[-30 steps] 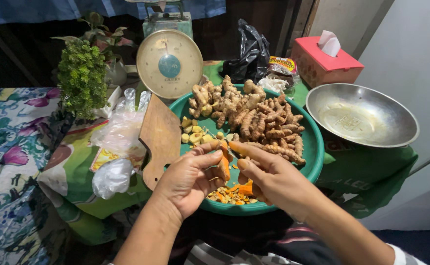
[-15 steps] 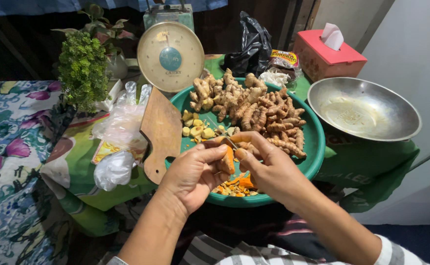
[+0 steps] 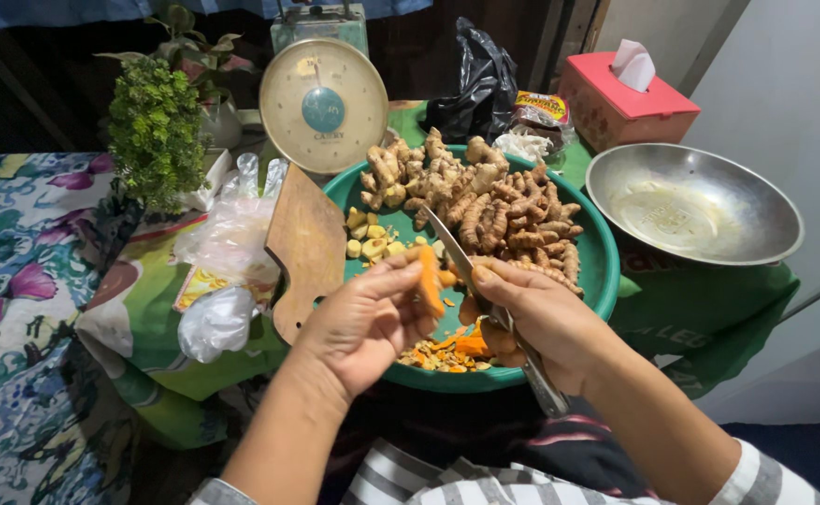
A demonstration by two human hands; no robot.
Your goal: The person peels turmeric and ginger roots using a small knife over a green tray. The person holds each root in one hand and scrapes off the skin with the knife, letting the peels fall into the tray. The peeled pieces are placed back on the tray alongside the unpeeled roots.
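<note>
Turmeric piece point(image 3: 430, 281) upright in left hand point(image 3: 363, 323) (knife point(image 3: 461, 262) alongside)

Both forearms enter from the lower edge and converge at centre. The left hand point(image 3: 359, 323) is raised with its palm turned toward the right, fingers curled, thumb and fingertips pinched together in a closed grasp. The right hand point(image 3: 536, 318) lies opposite, knuckles up, fingers wrapped shut in a closed fist grip, index finger extended forward. The two hands are just beside each other. A striped sleeve covers the right forearm near the elbow.
</note>
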